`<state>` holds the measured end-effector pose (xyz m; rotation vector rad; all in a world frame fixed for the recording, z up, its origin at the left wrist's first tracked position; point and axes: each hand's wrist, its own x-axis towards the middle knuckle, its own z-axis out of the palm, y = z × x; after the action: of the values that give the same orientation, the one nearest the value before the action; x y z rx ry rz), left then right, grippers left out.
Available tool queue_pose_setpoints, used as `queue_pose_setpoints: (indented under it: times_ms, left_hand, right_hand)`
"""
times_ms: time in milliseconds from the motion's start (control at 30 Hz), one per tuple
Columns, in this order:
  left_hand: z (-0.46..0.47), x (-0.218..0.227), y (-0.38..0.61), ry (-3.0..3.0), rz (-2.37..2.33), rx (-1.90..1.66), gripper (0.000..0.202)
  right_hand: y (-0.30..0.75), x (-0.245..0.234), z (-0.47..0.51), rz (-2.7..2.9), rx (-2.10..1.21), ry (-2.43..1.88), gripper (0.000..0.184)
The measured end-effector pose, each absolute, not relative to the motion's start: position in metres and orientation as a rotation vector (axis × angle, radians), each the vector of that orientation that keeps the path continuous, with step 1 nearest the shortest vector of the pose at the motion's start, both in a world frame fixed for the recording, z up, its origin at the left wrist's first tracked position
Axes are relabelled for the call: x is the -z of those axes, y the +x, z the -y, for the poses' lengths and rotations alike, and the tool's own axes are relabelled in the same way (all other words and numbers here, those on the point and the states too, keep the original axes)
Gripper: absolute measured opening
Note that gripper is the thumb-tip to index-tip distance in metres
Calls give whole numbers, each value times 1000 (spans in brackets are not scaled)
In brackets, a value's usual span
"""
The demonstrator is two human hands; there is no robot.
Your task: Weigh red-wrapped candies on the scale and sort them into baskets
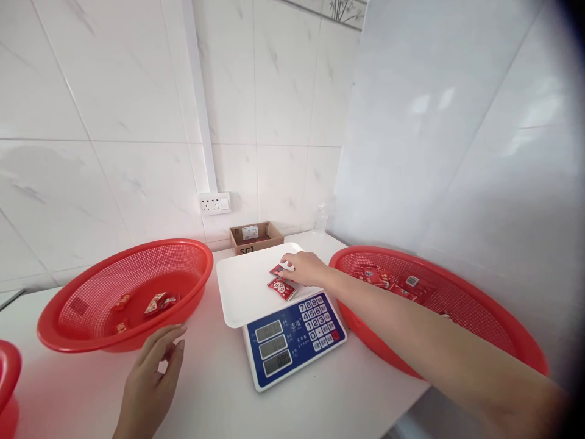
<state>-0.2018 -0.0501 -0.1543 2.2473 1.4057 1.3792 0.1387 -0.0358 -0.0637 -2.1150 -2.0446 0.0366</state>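
A white digital scale with a blue keypad panel (295,335) stands on the table, its white pan (247,286) at the back. Over the pan's right side, my right hand (306,268) has its thumb and fingers closed on a small red snack packet (276,270). A second red packet (282,289) lies flat on the pan, just below those fingertips. My left hand (153,375) hovers in front of the left basket, fingers loosely curved, a gap showing between thumb and fingers, nothing in it.
At left, a red mesh basket (201,274) holds several packets. Another red basket (512,341), with several red packets, sits under my right forearm. Part of a third basket (8,372) shows at the left edge. Behind the scale are a cardboard box (256,245) and a clear container (320,218).
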Motion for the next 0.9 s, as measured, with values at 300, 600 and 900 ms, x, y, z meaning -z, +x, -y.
queue_pose_setpoints:
  times_ms: [300,600,900]
  left_hand:
    - [51,154,-201,2220,-1382,-1378,25]
    - [51,156,-202,2210,-1398,-1376,26]
    - [49,157,-202,2235,-1422,-1350,26]
  right_hand:
    - [118,58,28,2018,63,-2125,30]
    - [208,39,79,1685,41,-2333,33]
    - [228,44,118,1889,44,-2301,28]
